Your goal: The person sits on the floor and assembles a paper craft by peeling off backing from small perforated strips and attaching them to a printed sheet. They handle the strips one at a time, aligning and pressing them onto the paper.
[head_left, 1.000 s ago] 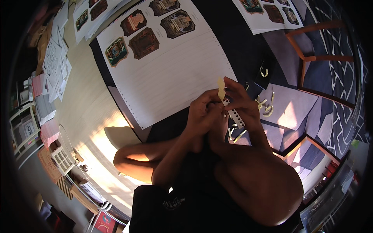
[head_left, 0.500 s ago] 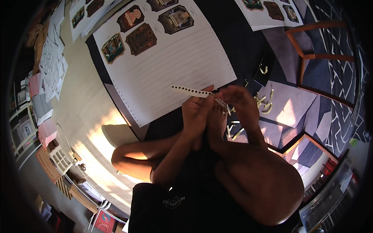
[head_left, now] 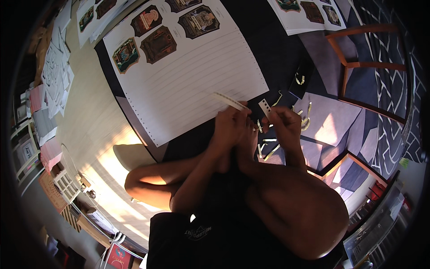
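Observation:
My left hand (head_left: 229, 127) is closed on a narrow white strip (head_left: 227, 99), whose free end sticks out to the upper left and is smeared by motion. In my right hand (head_left: 287, 124), thumb and fingers pinch a short white piece with dark round dots (head_left: 264, 106). The two hands are apart, above my bare foot and the near right corner of a large white sheet (head_left: 197, 85). That sheet carries thin lines, small dark marks along its edges and several dark printed cards or labels (head_left: 159, 45) at its far end.
Curled pale-yellow strips (head_left: 306, 121) lie right of my hands, one on a small black box (head_left: 301, 80). More printed sheets (head_left: 309, 15) lie at the far right. Wooden frames (head_left: 342, 67) stand on the right. Paper stacks (head_left: 56, 76) line the left side.
My right hand has moved away from the left and now holds a short dotted piece apart from the longer strip. The strip in my left hand has swung and looks shorter.

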### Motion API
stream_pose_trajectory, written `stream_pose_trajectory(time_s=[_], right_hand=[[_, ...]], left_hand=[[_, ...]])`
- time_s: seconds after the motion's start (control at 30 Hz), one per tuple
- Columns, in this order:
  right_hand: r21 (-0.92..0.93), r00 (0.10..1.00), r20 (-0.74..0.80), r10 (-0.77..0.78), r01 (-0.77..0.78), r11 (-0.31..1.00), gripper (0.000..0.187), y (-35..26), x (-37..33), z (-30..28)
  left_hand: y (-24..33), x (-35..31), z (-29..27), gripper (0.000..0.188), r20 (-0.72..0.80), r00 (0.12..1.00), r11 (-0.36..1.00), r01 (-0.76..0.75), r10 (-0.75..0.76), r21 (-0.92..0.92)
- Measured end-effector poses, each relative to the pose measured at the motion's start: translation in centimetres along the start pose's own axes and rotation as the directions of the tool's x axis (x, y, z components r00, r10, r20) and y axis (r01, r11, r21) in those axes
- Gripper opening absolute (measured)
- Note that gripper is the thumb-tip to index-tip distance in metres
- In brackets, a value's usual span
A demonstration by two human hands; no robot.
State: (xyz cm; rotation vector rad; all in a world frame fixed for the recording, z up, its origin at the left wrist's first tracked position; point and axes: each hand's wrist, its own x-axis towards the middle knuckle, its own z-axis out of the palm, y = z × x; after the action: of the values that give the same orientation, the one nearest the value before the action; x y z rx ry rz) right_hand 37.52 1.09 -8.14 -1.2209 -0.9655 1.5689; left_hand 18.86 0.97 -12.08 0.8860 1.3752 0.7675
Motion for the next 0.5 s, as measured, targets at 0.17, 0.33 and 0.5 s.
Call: stream_pose_trajectory(time_s=[0.17,0.33,0.5], right_hand=[[0.021,0.991,-0.13,0.03,-0.028,0.999,0.015,0.3,0.7,0.3],[0.293,0.985,-0.087,0.149,-0.117,0.949,0.017,1.0,0.9,1.0],[0.213,0.967,-0.064,0.246,-0.228,0.95,0.015,1.8,0.7,1.5]], left_hand=[[0.3,-0.7,2.3,0.047,0.532,0.842,0.565,-0.482,0.088,0.67],[-5.1,0.0,2.3,0.034,0.159,0.98,0.991,-0.113,0.122,-0.067],[3.5,0.2,0.1,0.025,-0.01,0.997,0.857,0.063,-0.079,-0.512]])
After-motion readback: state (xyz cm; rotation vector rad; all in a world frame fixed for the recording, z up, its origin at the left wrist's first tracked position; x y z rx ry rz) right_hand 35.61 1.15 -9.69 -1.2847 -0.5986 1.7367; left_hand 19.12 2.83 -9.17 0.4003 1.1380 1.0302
